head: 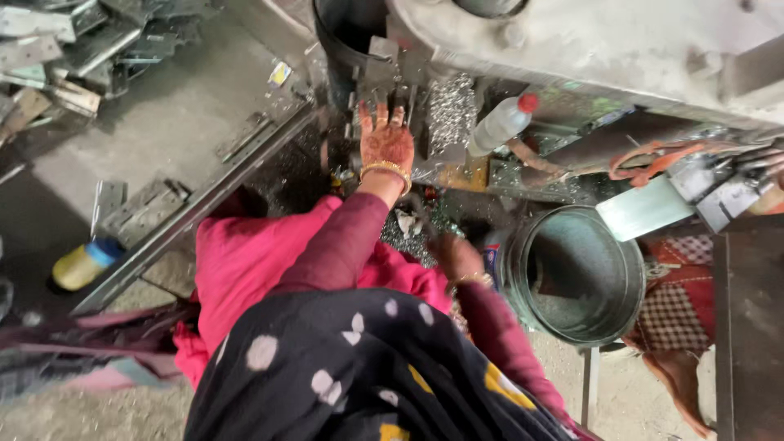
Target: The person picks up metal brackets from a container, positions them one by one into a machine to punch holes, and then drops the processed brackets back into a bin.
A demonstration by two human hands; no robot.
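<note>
Nearest, your right hand [457,255] hangs blurred beside the round metal tub [572,273] at four o'clock; whether its fingers are curled I cannot tell. Farther, at twelve o'clock, your left hand [385,143] lies flat, fingers spread, on the machine bed [384,77]. A plastic bottle [500,122] stands at one o'clock.

We extend our left hand [385,140] forward, arm straight, fingers spread and pressed flat, palm down. Our right hand [454,255] hangs lower, nearer the body, blurred, its fingers indistinct.
</note>
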